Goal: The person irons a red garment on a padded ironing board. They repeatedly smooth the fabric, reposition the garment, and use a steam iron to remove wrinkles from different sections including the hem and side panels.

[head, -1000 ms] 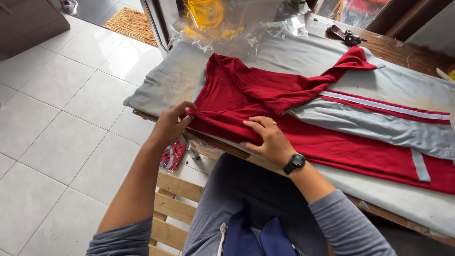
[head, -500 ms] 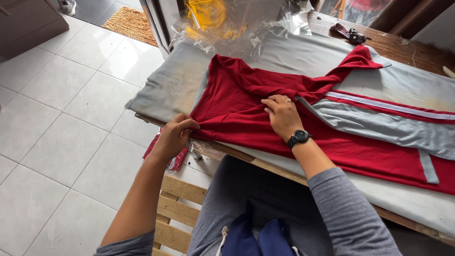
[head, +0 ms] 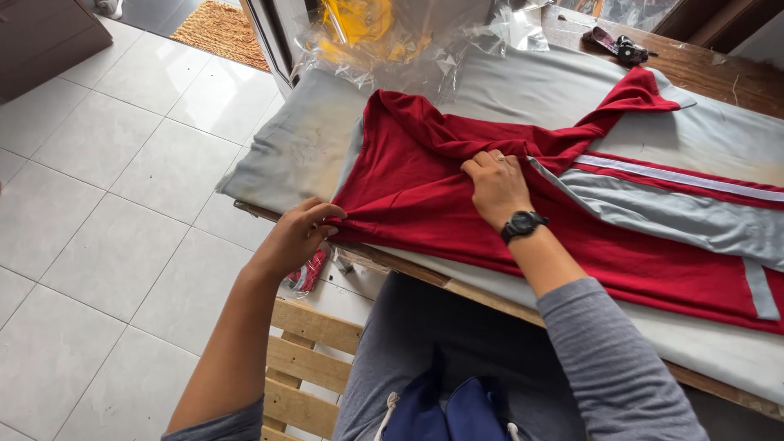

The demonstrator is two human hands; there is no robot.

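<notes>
A grey pad covers the wooden worktop. Crumpled clear plastic with something yellow inside lies at its far end. A woven mat lies on the white tiled floor. A slatted pallet stands below.

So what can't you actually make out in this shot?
Head view only:
- Left hand: fingertips buried in the garment edge.
- Garment: its right end is cut off by the frame.
- Yellow item: blurred behind crinkled plastic.
- Dark object on the table: too small to identify.
</notes>
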